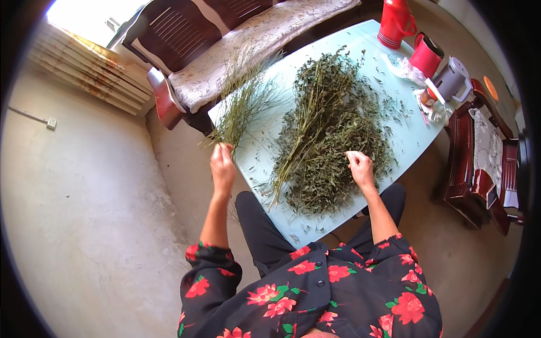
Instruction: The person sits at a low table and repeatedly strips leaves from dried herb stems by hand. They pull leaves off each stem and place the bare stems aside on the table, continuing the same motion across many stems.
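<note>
My left hand (pixel 222 167) is closed around the lower ends of a bundle of thin, bare green stems (pixel 243 112), which fans out over the table's left corner. A large heap of dried leafy herbs (pixel 334 169) lies on the pale glass-topped table (pixel 262 169). Across the heap's left part rests a bunch of long leafy stalks (pixel 304 126), their bare ends pointing towards me. Over the heap's right part is my right hand (pixel 361 167), fingers curled with thumb and fingertips together; whether it pinches a bit of herb cannot be told.
At the table's far right stand a red thermos flask (pixel 394 25), a red jug (pixel 426 55), a grey kettle (pixel 452 80), a plastic bag (pixel 408 69) and a small jar (pixel 428 97). A wooden sofa (pixel 236 63) runs behind the table; a wooden armchair (pixel 460 169) stands right. Loose leaf bits are scattered about.
</note>
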The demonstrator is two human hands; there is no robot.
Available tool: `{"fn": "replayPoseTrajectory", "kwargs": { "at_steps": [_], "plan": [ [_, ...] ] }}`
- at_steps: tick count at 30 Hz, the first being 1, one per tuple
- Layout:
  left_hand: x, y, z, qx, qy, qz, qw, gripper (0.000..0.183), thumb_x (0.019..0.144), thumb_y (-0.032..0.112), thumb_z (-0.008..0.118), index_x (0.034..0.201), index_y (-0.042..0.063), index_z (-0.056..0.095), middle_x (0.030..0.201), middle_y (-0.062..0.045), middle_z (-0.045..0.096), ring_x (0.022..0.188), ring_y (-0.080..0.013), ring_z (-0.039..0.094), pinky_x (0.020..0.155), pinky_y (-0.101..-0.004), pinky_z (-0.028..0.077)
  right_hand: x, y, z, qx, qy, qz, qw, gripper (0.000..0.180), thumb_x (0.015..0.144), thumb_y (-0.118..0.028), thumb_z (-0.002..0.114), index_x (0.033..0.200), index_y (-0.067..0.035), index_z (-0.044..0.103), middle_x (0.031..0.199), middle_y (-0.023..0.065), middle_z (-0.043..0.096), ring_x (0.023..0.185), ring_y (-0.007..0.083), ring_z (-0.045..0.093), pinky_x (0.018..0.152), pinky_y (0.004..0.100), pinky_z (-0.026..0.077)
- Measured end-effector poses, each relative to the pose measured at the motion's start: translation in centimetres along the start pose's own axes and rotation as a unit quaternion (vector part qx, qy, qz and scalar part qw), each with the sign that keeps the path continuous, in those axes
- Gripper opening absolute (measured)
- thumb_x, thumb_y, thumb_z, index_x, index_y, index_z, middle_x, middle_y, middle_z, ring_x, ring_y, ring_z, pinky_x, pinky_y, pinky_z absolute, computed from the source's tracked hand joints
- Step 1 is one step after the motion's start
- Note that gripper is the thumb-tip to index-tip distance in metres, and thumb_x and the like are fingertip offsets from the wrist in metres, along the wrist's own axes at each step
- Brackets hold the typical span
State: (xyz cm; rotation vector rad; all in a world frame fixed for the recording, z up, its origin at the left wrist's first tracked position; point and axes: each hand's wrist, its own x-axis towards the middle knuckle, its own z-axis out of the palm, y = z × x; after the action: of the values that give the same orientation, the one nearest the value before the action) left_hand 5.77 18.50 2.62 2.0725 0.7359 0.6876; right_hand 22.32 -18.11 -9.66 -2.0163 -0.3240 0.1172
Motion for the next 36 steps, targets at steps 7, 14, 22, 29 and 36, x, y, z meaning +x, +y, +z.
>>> {"fn": "replayPoseTrajectory", "kwargs": {
  "at_steps": [7, 14, 22, 29, 36],
  "plan": [
    [14.9, -9.4, 3.6, 0.183, 0.073, 0.095, 0.976, 0.025, 0.100, 0.016, 0.044, 0.109, -0.001, 0.060, 0.096, -0.024, 0.064, 0.089, -0.0417, 0.062, 0.078, -0.0469, 0.049, -2.6, -2.3, -0.2, 0.046, -0.030, 0.028, 0.998, 0.026, 0.097, -0.021, 0.057, 0.095, 0.002, 0.070, 0.081, 0.0083, 0.069, 0.059, 0.0136, 0.063, 0.057, 0.0283, 0.050],
    [18.8, -15.3, 6.3, 0.363, -0.039, 0.099, 0.926, 0.046, 0.096, 0.031, 0.054, 0.134, 0.005, 0.052, 0.136, -0.022, 0.051, 0.118, -0.0420, 0.051, 0.095, -0.0508, 0.046, -4.0, -1.0, -0.4, 0.065, -0.004, 0.051, 0.997, 0.017, 0.094, -0.015, 0.062, 0.096, 0.000, 0.070, 0.080, 0.0079, 0.066, 0.062, 0.0140, 0.062, 0.058, 0.0290, 0.049],
    [4.1, -2.4, 10.5, 0.126, -0.086, 0.304, 0.940, 0.013, 0.087, 0.018, 0.069, 0.092, 0.007, 0.068, 0.091, -0.010, 0.062, 0.087, -0.0294, 0.058, 0.077, -0.0397, 0.047, -3.1, -0.8, 1.9, 0.027, -0.042, 0.091, 0.995, 0.021, 0.091, -0.018, 0.065, 0.103, -0.003, 0.071, 0.075, 0.0029, 0.068, 0.060, 0.0073, 0.059, 0.057, 0.0249, 0.049],
    [-5.0, 3.5, 20.8, 0.188, -0.155, 0.323, 0.914, 0.029, 0.073, 0.023, 0.079, 0.094, 0.010, 0.064, 0.098, -0.007, 0.053, 0.096, -0.0268, 0.053, 0.079, -0.0399, 0.042, -3.5, -4.0, 1.8, 0.044, -0.058, 0.036, 0.997, 0.018, 0.090, -0.017, 0.062, 0.097, -0.002, 0.070, 0.078, 0.0136, 0.070, 0.067, 0.0223, 0.068, 0.063, 0.0345, 0.052],
    [-3.8, 1.6, 23.2, 0.189, -0.140, 0.288, 0.928, 0.011, 0.082, 0.016, 0.069, 0.081, 0.007, 0.063, 0.090, -0.013, 0.056, 0.085, -0.0326, 0.056, 0.073, -0.0441, 0.047, -5.0, 2.7, -4.5, 0.006, 0.144, 0.076, 0.987, 0.015, 0.087, -0.016, 0.063, 0.094, -0.005, 0.071, 0.077, 0.0128, 0.070, 0.068, 0.0207, 0.067, 0.064, 0.0332, 0.052]
  ]
}}
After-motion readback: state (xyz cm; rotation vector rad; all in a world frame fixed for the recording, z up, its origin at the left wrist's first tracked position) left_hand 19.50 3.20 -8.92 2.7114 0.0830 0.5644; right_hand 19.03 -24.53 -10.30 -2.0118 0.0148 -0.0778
